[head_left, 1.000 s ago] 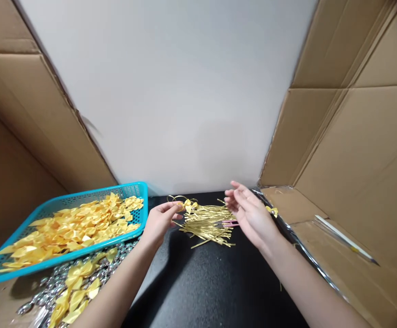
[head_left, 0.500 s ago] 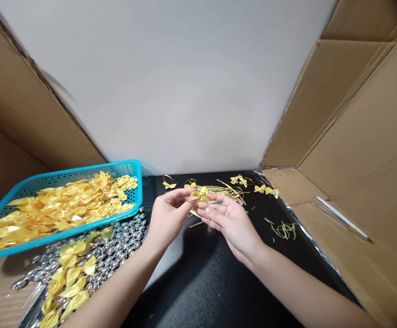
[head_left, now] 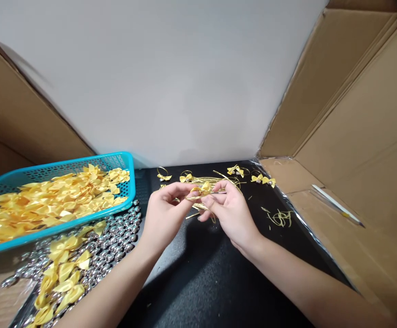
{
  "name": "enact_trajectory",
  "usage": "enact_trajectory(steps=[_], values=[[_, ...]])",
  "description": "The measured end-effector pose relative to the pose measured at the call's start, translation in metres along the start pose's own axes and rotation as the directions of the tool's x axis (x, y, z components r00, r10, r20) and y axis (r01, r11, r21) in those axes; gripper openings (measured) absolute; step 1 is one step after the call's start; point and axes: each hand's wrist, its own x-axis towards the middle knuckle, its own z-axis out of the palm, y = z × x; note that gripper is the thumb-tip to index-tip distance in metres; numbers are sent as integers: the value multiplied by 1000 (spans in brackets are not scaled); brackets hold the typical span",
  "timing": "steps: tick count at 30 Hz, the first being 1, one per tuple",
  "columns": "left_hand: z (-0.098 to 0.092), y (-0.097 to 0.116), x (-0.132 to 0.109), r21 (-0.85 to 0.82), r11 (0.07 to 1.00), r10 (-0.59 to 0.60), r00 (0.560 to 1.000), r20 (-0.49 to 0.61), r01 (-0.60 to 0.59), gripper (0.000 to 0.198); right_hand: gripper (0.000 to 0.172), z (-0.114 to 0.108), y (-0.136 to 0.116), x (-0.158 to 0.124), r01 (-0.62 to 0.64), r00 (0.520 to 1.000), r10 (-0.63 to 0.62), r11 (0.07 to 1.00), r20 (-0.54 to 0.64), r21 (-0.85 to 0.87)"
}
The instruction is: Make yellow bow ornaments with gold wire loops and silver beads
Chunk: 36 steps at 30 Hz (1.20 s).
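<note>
My left hand [head_left: 164, 214] and my right hand [head_left: 231, 212] meet over the black mat [head_left: 212, 273], fingers pinched together. Between them they hold a small yellow satin bow [head_left: 203, 187] with a thin gold twist tie [head_left: 198, 197] running through it. Just behind the hands lies a bundle of gold twist ties [head_left: 219, 181]. Several finished bows on gold loops [head_left: 263, 179] lie along the mat's far edge.
A blue mesh tray [head_left: 125, 160] heaped with yellow bows sits at the left. In front of it lie silver beads [head_left: 116, 237] and loose yellow bows [head_left: 62, 269]. Cardboard walls stand left and right, with a pen-like tool [head_left: 337, 206] on the right flap. Cut tie scraps [head_left: 280, 217] lie right.
The right hand came in from the open position to join the left and closed on the bow and tie. The view tilted down, so more of the mat shows.
</note>
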Motion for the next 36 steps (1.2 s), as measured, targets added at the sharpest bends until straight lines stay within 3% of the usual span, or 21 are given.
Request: enact_trajectory(steps=[4,10,21,27,36], values=[[0,-2,4,-142,984,-104,994,17,106,17,31,0,-1,-2,10,1000,-11,998,-19,-68],[0,-8,6,-220,942,-258,966,4,253,19,33,2,3,-4,19,996,-30,991,-86,-130],[6,-5,4,-303,922,-254,967,-5,241,22,18,3,7,-5,61,993,-77,984,-95,-167],[6,-4,0,-260,949,-195,980,-48,177,20,10,3,13,-3,158,972,-193,959,-134,-236],[5,-9,-2,-212,972,-104,995,-9,100,17,6,-1,18,-1,287,927,-362,857,-103,-427]])
